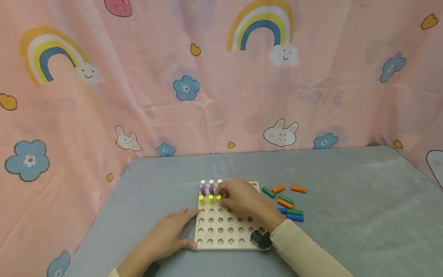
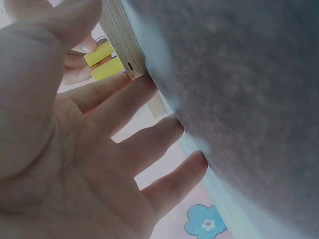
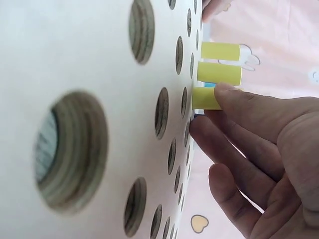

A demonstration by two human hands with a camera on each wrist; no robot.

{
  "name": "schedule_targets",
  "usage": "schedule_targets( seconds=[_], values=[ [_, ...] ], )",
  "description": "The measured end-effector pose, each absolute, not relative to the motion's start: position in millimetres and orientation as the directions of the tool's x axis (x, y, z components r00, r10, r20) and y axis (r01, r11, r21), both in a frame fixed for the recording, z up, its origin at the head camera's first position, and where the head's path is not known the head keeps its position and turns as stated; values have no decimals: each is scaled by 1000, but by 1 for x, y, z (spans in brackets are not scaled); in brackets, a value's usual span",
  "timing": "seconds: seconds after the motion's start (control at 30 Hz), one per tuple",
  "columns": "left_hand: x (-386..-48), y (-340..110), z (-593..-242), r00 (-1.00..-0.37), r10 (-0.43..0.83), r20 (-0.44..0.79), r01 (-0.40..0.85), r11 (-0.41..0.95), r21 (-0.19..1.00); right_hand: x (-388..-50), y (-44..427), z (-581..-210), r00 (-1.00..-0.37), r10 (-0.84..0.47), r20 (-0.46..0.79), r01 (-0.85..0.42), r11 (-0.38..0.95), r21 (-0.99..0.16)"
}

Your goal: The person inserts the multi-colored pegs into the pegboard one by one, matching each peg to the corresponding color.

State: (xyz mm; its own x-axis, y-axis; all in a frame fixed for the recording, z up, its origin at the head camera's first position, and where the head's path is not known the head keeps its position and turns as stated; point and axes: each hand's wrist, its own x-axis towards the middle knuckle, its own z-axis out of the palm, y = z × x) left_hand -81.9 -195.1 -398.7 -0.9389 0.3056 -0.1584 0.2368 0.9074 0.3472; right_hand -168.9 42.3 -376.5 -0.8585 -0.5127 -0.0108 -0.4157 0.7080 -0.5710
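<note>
A pale wooden board (image 1: 225, 231) with rows of round holes lies on the grey table. Three yellow pegs stand side by side in one row; the right hand (image 1: 242, 198) pinches the rightmost yellow peg (image 3: 205, 98) between thumb and fingers, its base at the board's surface. Behind them stand purple pegs (image 1: 202, 191) and white pegs (image 1: 211, 182), partly covered by the hand. The left hand (image 1: 169, 234) rests at the board's left edge, thumb near the front corner. In the left wrist view its fingers (image 2: 164, 186) are spread, with fingertips at the board's side and table.
Right of the board lie loose pegs: orange (image 1: 298, 189), green (image 1: 268, 192) and blue (image 1: 295, 217), several in all. The grey table (image 1: 346, 215) reaches back to a pink patterned curtain (image 1: 214, 115). A black wrist device (image 1: 260, 239) hangs over the board's front right corner.
</note>
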Motion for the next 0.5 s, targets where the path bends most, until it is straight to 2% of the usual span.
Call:
schedule_targets(
  seconds=[0.33, 0.5],
  values=[
    [-82, -195, -398, -935, 317, -162, 246, 905, 348, -159, 60, -371, -842, -540, -8, -453, 714, -534],
    [-82, -195, -399, -933, 325, -154, 259, 904, 341, -146, 84, -367, -862, -506, -31, -416, 741, -528]
  ],
)
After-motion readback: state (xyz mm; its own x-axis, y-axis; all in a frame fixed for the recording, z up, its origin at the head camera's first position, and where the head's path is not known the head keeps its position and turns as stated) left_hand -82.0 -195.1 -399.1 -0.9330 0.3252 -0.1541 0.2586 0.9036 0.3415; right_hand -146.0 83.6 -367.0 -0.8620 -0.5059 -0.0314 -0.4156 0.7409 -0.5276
